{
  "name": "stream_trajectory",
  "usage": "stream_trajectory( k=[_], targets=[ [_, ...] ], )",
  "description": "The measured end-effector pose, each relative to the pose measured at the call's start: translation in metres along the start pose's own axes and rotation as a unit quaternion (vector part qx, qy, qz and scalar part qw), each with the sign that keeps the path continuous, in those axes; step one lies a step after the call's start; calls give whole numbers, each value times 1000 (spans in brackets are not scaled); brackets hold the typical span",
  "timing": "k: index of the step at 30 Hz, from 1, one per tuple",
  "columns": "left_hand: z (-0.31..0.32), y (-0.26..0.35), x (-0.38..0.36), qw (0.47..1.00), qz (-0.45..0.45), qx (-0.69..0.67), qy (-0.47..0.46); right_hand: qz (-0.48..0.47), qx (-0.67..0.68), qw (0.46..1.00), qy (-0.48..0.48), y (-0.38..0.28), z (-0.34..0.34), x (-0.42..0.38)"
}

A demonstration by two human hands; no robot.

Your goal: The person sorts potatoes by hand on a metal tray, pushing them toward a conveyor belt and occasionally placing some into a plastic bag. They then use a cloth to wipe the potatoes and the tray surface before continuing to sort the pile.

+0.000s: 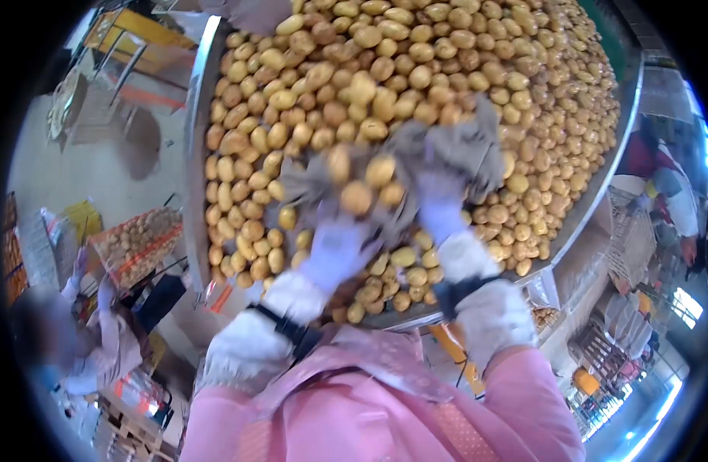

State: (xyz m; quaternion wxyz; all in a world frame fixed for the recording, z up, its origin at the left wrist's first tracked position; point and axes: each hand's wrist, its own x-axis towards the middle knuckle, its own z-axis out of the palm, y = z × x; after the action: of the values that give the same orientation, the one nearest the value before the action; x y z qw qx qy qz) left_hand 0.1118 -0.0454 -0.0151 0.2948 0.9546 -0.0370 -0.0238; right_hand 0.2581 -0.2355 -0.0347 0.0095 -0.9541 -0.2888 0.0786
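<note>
Far left: another person (pixel 100 339) in pale clothes stands beside a mesh sack of potatoes (pixel 134 242), well apart from the tray. Left hand (pixel 331 192), gloved grey with a white cuff, reaches onto the round metal tray (pixel 196 154); fingers (pixel 296 185) spread wide and cupped under a few potatoes, one potato (pixel 356 198) sitting just between the two hands. Motion blur, so can't tell whether anything is actually gripped or just scooped. Right hand (pixel 446 162), same glove type, fingers (pixel 481 146) also splayed open, lying on top of the potato pile (pixel 415 69), touching several, none clearly clamped. Both wrists carry dark straps, pink sleeves below. Tray is full: yellow-brown potatoes heaped across it nearly rim to rim, hands working at the near edge. Right of tray: a bag with potatoes (pixel 545 316) hangs just under the rim. Far right: another person (pixel 669 192), partly cut off.
</note>
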Motion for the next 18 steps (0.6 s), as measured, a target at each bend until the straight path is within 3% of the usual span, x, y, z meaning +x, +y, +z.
stream_trajectory(
  k=[1, 2, 3, 4, 5, 6, 7, 8, 10, 11, 12, 13, 14, 15, 16, 17, 18],
  targets=[
    [-7, 2, 28, 998, -14, -56, -29, 6, -14, 999, 29, 16, 2, 21],
    [-20, -2, 42, 993, -36, -97, -52, 65, 103, 993, 3, 31, 5, 16],
    [-12, -3, 36, 993, -18, -107, -44, 80, 283, 956, 10, 65, 55, 5],
    [-9, -20, 29, 993, 0, -117, -29, -32, 113, 992, 53, 41, -24, -29],
    [-25, -21, -1, 996, 67, -42, -28, -129, 12, 991, 38, 84, 25, -94],
    [-26, -3, -40, 990, 135, 22, -35, 11, 142, 990, 9, 49, 5, -151],
    [-30, 1, -67, 991, 135, -13, -12, 175, 411, 892, -76, 49, 37, -201],
    [-31, 4, -89, 988, 141, -56, 6, -85, 176, 980, -39, 11, -30, -189],
    [10, -4, -109, 991, 122, -62, -9, -96, 54, 989, -95, -16, -4, -174],
    [24, -17, -99, 992, 116, -53, -15, -109, 88, 988, -62, -17, 8, -145],
    [14, -13, -83, 992, 111, -50, -12, -61, 109, 986, -111, -2, 24, -124],
    [-7, -2, -54, 993, 17, -91, -70, -14, 129, 978, -165, 29, 42, -109],
    [-32, 2, -20, 981, -74, -128, -125, 91, 260, 960, -52, 58, 23, -89],
    [-53, -2, 10, 993, -25, -111, 28, 82, 75, 993, 42, 76, -31, -52],
    [-76, -3, 38, 980, 27, -91, 175, 148, 358, 908, 159, 105, -58, -30],
    [-106, 2, 66, 995, -26, -48, 87, 31, 318, 940, 118, 164, -88, -9],
    [-119, 2, 106, 983, 15, 24, 180, -73, 44, 978, 189, 170, -119, 23]
  ],
)
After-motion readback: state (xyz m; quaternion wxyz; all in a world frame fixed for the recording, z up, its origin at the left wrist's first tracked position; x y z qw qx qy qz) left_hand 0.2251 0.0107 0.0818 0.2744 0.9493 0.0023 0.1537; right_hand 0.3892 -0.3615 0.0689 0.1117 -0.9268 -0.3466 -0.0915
